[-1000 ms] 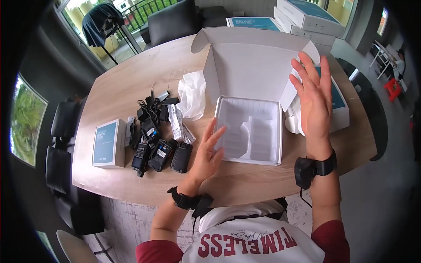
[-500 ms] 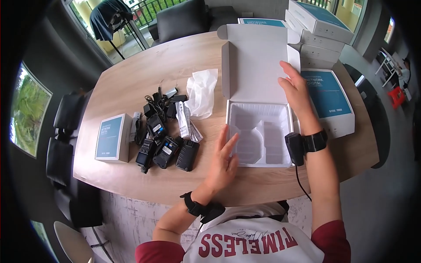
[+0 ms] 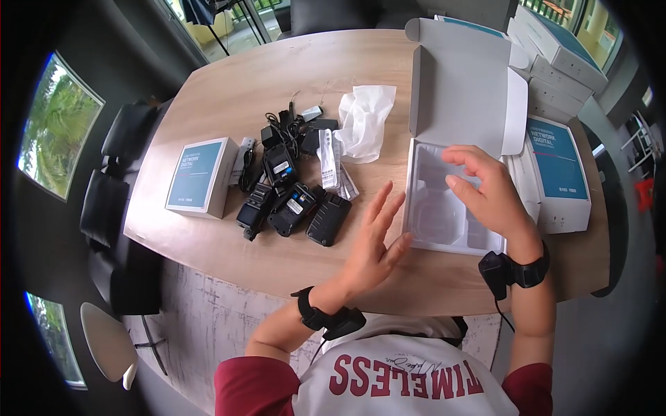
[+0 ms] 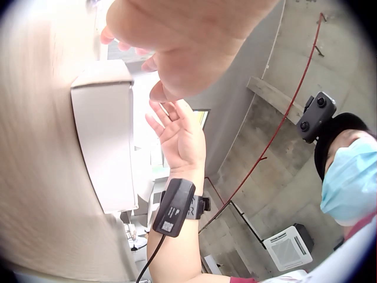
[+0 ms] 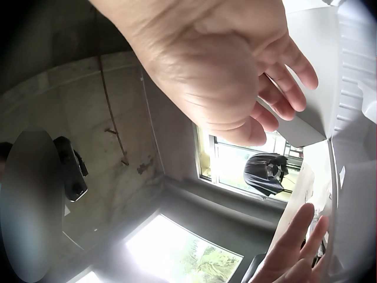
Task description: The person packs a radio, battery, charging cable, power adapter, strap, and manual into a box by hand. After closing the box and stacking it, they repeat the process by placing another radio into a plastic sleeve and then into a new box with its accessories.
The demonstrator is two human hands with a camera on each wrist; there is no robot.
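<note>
Hovering over the moulded tray (image 3: 444,222) of the open white box (image 3: 458,83) with the right hand (image 3: 489,194), with the grip loose and half open, fingers gently curved above the far recesses and closed on nothing that shows. Reaching in at the box's near left wall with the left hand (image 3: 371,243), fingers straight and spread, with the grip wide open and empty and one fingertip at or just touching the tray's rim; hard to tell which. Lying near the front edge of the worktop (image 3: 229,97), right of centre, with the lid upright at the far side and the tray's recesses seemingly bare. Judging from this: best to steady the left wall with the flat left palm before pressing or lifting anything with the right, since a light card box of this kind probably slides easily on smooth wood. Best also to come down on the tray from straight above, clear of the upright lid and its side flaps, and to pinch the thin plastic at a rim rather than mid-span, where likely to buckle. Lying well to the left: a cluster of black devices (image 3: 291,208) with a tangle of cables (image 3: 277,132) beyond, folded leaflets (image 3: 327,166), a crumpled white bag (image 3: 364,118) just left of the lid, and a small blue-faced box (image 3: 198,177) furthest out. Sitting just right of the open box: a closed box (image 3: 558,173), with a stack of boxes (image 3: 555,48) behind.
</note>
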